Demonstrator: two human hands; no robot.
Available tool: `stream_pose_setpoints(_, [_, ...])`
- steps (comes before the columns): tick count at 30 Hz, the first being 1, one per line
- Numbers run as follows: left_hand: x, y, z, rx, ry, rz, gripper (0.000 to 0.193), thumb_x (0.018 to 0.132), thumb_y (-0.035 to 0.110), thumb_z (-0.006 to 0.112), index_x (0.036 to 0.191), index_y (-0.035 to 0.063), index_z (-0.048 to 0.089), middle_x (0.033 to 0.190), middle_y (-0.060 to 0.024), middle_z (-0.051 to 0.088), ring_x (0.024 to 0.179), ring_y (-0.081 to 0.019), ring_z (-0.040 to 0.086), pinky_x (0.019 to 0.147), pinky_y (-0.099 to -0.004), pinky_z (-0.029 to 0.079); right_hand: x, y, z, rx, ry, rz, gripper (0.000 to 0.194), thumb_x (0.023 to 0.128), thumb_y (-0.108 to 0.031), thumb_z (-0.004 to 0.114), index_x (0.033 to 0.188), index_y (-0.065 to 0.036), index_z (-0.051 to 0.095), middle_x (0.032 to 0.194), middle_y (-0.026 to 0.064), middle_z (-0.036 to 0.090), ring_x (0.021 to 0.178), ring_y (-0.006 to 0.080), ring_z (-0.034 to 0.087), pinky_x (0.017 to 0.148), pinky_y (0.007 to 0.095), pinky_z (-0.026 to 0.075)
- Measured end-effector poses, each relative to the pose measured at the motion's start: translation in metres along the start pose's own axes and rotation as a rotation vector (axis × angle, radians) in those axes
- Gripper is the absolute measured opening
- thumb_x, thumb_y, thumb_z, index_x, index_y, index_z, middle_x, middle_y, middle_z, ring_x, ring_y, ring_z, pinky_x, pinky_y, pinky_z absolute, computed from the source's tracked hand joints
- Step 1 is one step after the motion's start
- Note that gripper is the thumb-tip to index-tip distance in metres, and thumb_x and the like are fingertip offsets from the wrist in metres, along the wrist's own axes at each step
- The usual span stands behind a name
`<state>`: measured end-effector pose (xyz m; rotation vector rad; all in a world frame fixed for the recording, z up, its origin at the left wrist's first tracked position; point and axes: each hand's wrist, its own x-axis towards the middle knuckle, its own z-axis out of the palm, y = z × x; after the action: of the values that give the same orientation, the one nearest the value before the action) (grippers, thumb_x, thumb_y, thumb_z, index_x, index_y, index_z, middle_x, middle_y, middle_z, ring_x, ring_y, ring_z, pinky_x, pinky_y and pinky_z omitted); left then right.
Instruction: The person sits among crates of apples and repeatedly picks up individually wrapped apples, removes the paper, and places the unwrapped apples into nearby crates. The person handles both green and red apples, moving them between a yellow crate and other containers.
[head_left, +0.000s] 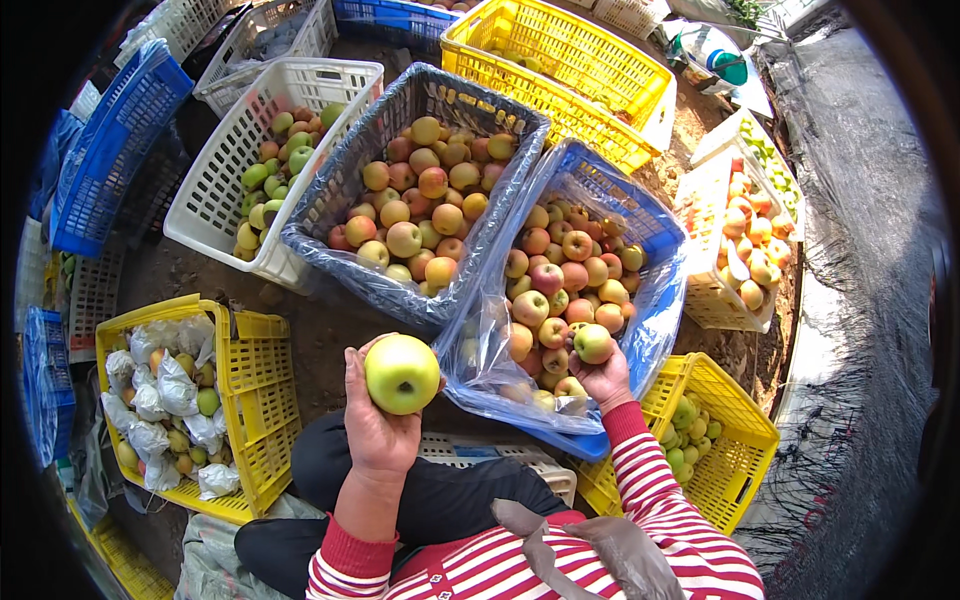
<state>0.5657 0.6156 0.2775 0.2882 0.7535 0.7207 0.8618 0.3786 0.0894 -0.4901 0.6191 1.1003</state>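
Observation:
A large yellow-green apple (401, 373) rests in my left hand (381, 442), palm up, above my lap. My right hand (602, 379) holds a smaller greenish apple (592, 343) over the near side of a blue plastic crate (651, 352). That crate is lined with clear plastic film and holds many red-and-yellow apples (576, 276). Just left of it stands a crate lined with dark plastic film (315, 251), also filled with blushed apples (403, 238).
A white crate (217, 199) of greener apples stands at the left. Nearer, a yellow crate (259, 405) contains fruit, some in white bags. At the right are a yellow crate (739, 450) of green apples and a pale crate (701, 255). Yellow crates (555, 75) sit at the back.

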Motion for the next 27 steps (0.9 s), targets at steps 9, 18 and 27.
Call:
stream_pose_setpoints(9, [0.006,-0.004,0.005,0.045,0.019,0.001,0.051,0.105,0.059,0.045,0.125,0.0141,0.056,0.117,-0.0111,0.066,0.113,-0.0356,0.067,0.09,-0.0523,0.058,0.005,0.015,0.028,-0.084,-0.085,-0.008,0.05,0.105,-0.041,0.044,0.14,-0.006,0.052,0.134,0.0244,0.058,0.119,0.0418,0.06,0.093,0.054,0.057])
stream_pose_setpoints(18, [0.012,-0.01,0.003,0.063,-0.003,0.014,0.05,0.107,0.056,0.042,0.126,0.0124,0.056,0.119,-0.0098,0.065,0.112,-0.0316,0.066,0.089,-0.0526,0.058,0.026,0.03,0.06,-0.52,-0.138,-0.226,0.063,0.086,-0.001,0.068,0.144,-0.011,0.044,0.137,0.0136,0.052,0.124,0.0347,0.057,0.104,0.0505,0.053])
stream_pose_setpoints(27, [0.01,-0.013,0.02,0.12,-0.088,-0.01,0.044,0.11,0.046,0.045,0.127,0.0065,0.055,0.115,-0.0068,0.063,0.106,-0.0171,0.063,0.095,-0.0358,0.054,0.064,0.078,0.188,-1.182,-0.351,-0.44,0.079,0.077,0.002,0.078,0.147,-0.005,0.044,0.131,0.0097,0.058,0.117,0.0199,0.061,0.102,0.0332,0.052])
